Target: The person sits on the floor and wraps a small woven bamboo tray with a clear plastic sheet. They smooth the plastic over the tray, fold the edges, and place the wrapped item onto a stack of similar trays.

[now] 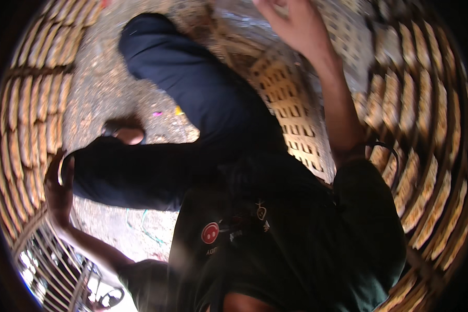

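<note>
My right hand (292, 27) reaches up to the top edge of the view and lies against a grey woven tray (348, 41), thumb apart; its fingertips are cut off by the frame. My left hand (57, 193) is at the far left, fingers curled beside rows of tan oblong blocks (28, 130) and just above a metal wire rack (52, 265). A thin dark curved thing sits by its fingers; whether the hand holds it is unclear. My dark trousers (192, 93) and green shirt (275, 244) fill the middle.
A tan lattice basket (288, 112) stands between my leg and right arm. More rows of tan blocks (426, 156) curve around the right side. Gravelly ground (104, 88) shows at upper left, and my foot (125, 132) rests on it.
</note>
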`<state>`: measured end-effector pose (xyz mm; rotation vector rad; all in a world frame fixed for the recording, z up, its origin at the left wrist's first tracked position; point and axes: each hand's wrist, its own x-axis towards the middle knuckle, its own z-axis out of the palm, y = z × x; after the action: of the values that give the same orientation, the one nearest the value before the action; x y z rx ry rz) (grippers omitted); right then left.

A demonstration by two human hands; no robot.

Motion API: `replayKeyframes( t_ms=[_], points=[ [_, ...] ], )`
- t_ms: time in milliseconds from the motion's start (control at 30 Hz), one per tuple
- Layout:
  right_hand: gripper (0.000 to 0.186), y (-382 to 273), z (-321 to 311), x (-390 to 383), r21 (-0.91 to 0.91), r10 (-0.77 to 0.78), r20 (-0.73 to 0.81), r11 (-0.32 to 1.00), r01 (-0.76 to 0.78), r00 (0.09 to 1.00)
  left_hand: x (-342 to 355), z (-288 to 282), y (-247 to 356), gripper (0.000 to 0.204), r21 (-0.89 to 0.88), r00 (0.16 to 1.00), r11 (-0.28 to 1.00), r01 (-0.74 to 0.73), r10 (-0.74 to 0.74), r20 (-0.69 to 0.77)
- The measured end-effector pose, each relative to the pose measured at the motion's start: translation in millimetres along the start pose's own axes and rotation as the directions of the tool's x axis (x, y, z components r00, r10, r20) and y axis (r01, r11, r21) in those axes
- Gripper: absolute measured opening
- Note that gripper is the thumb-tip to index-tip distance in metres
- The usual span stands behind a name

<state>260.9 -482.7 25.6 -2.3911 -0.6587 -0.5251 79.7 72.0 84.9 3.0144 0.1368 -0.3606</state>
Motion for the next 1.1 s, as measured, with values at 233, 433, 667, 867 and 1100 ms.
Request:
replayKeyframes(
  t_ms=[233, 433, 667, 867, 1100],
  points=[
    [0.069, 27.5, -55.4, -263.6, -0.574, 0.706, 0.456, 0.698, -0.428, 0.541, 62.5, 56.1, 58.2, 0.044, -0.151, 0.981, 0.984, -0.091, 0.115, 0.155],
    [0.075, -5.8, -27.0, -298.1, -0.682, 0.641, 0.244, 0.647, -0.341, 0.728, 62.3, 60.5, 82.6, 0.043, -0.351, 0.916, 0.935, 0.049, 0.098, 0.389],
    [0.049, 17.3, -31.3, -276.1, -0.616, 0.560, 0.210, 0.713, -0.336, 0.801, 64.7, 69.1, 64.3, 0.045, -0.354, 0.970, 0.933, -0.072, 0.148, 0.193],
    [0.045, 27.6, -18.6, -277.4, -0.309, 0.634, 0.211, 0.766, -0.564, 0.744, 49.5, 70.5, 66.3, 0.044, -0.490, 0.979, 0.872, 0.004, 0.097, 0.179],
    [0.047, -1.5, -11.2, -271.9, -0.549, 0.580, 0.202, 0.734, -0.400, 0.789, 36.4, 70.6, 85.1, 0.045, -0.510, 0.955, 0.855, 0.094, 0.066, 0.288]
  ],
)
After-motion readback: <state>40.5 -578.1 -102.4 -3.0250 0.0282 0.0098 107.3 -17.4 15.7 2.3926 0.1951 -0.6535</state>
